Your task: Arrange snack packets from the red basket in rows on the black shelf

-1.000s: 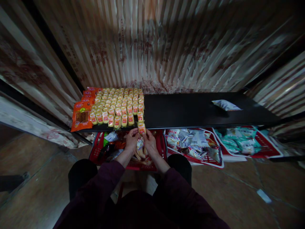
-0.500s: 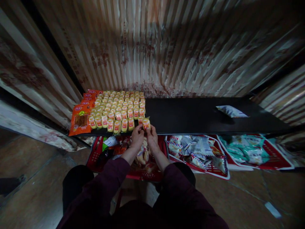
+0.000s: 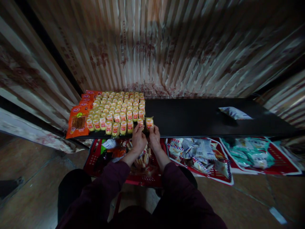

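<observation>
My left hand (image 3: 139,138) is closed on a small wrapped cake (image 3: 140,122) at the right end of the front row. Just to the right, my right hand (image 3: 154,137) grips another wrapped cake (image 3: 149,122) by its lower part, a little apart from the first. Rows of the same yellow packets with red-and-white labels (image 3: 116,109) stand close together on the left part of the black shelf (image 3: 181,117). Left of those rows lie orange snack bags (image 3: 78,121), overlapping from front to back.
One pale packet (image 3: 235,113) lies on the shelf's right side. Under the front edge sit red baskets: one with mixed snacks (image 3: 152,179) between my knees, one with white-and-blue packets (image 3: 199,149), one with green packets (image 3: 256,154). A striped curtain (image 3: 152,63) hangs behind.
My hands have moved apart. The two cakes, close together before, now stand separated, the left one beside the row and the right one in my right hand. The view has shifted slightly.
</observation>
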`<act>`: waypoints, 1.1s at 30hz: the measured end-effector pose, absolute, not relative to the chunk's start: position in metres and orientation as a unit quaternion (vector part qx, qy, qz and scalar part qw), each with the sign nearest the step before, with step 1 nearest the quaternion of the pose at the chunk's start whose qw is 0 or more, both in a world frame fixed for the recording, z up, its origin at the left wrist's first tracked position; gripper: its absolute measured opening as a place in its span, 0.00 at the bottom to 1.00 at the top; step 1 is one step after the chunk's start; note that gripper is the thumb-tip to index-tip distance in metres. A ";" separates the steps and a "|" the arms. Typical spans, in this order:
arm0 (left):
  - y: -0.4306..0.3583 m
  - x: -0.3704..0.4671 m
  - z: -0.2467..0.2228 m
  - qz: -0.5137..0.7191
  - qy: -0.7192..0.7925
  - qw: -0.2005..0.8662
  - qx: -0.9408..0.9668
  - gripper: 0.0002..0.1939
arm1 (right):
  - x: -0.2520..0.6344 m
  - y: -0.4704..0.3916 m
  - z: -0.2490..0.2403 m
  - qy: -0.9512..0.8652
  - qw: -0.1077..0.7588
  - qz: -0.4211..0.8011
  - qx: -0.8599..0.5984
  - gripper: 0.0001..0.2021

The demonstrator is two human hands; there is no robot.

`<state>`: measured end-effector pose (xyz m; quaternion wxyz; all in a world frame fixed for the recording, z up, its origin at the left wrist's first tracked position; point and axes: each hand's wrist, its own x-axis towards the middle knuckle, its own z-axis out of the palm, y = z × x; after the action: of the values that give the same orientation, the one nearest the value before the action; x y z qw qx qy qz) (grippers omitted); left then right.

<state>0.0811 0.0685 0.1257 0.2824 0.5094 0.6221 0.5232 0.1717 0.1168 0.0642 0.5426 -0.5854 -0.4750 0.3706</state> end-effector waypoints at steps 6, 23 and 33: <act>0.073 0.088 0.124 0.497 0.639 0.261 0.525 0.26 | 0.170 0.124 0.079 -0.477 0.506 0.350 -0.627 0.20; 0.080 0.088 0.116 0.529 0.633 0.260 0.502 0.28 | 0.157 0.127 0.075 -0.484 0.538 0.422 -0.546 0.22; 0.078 0.078 0.117 0.508 0.642 0.234 0.524 0.29 | 0.144 0.130 0.073 -0.503 0.542 0.421 -0.526 0.22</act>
<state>0.0783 0.0776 0.1172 0.2339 0.5243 0.6424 0.5076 0.1444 0.1295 0.0732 0.5422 -0.5258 -0.5028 0.4205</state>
